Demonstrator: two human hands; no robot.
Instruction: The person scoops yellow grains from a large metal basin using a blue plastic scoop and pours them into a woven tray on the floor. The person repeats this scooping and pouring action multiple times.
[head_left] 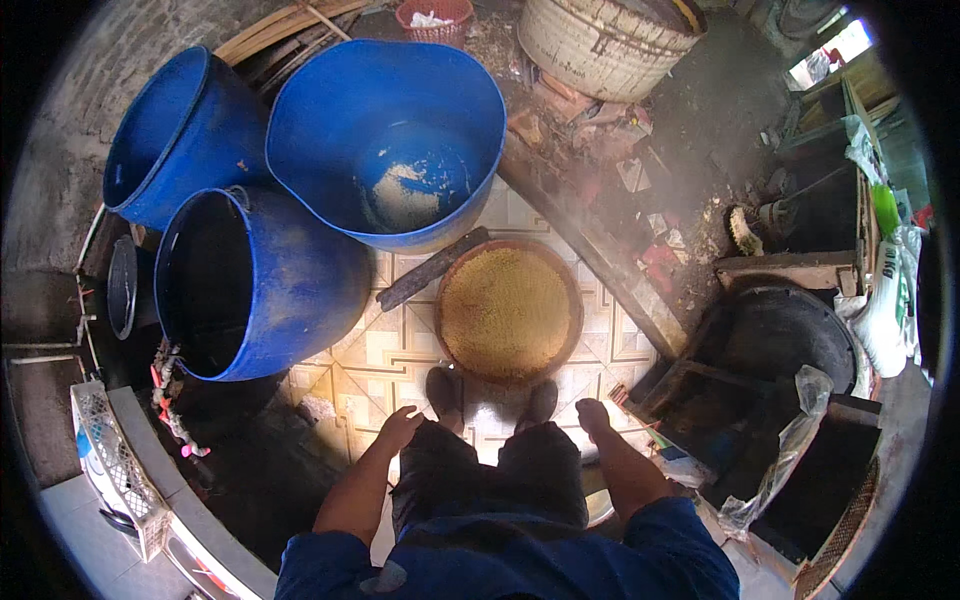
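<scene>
I stand with both arms lowered, one hand on each side of my dark shorts. My left hand [400, 428] is beside my left knee, thumb and fingertips a little apart, with nothing in it. On the other side my right hand [592, 415] hangs loosely curled, and no object shows in it. Just beyond my feet a round brown basin [439, 318] sits on the tiled floor. Yellowish, grainy meal [510, 308] fills it almost to the rim. Neither hand touches the basin.
A wide blue tub [320, 110] with pale residue stands past the basin, beside more blue barrels [300, 290]. A dark wood piece [430, 270] lies by the basin. A long beam [590, 250] borders rubble. A black round container [790, 320] stands right.
</scene>
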